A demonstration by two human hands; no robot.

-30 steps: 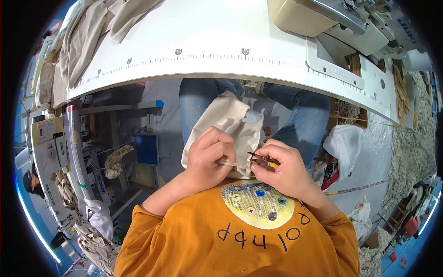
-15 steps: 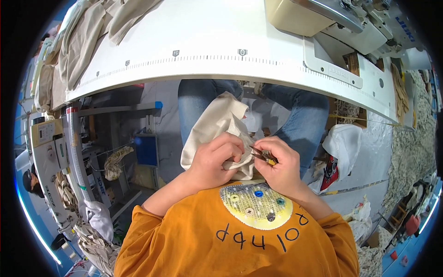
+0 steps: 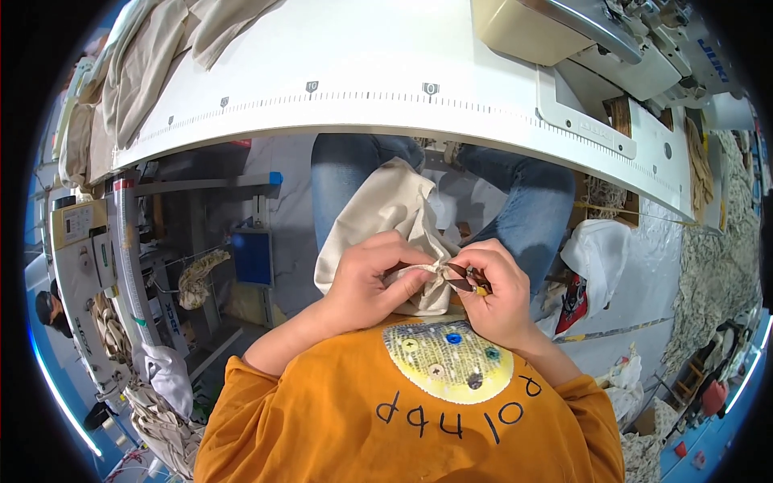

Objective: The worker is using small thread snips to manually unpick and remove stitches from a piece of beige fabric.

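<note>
Right now, you are pinching a gathered bit of the cream cloth between the thumb and forefinger of your left hand, with the other fingers curling in toward the palm. Your right hand is wrapping around a pair of small snips, its thumb and fingers closing on the handle, where a touch of yellow is showing. The dark blades are pointing left toward the pinched bit and standing apart from each other; you cannot tell from this view whether they are touching the fabric. Both hands are working near each other, just in front of the chest of your orange shirt. The cream cloth is lying over your lap, mostly draping by the left leg of your blue jeans and reaching toward the front edge of the white table.

On that table, beige fabric is heaping up at the left end, and a sewing machine is standing at the right. Below, a blue panel is showing to your left, while a white cloth is sitting to your right.
</note>
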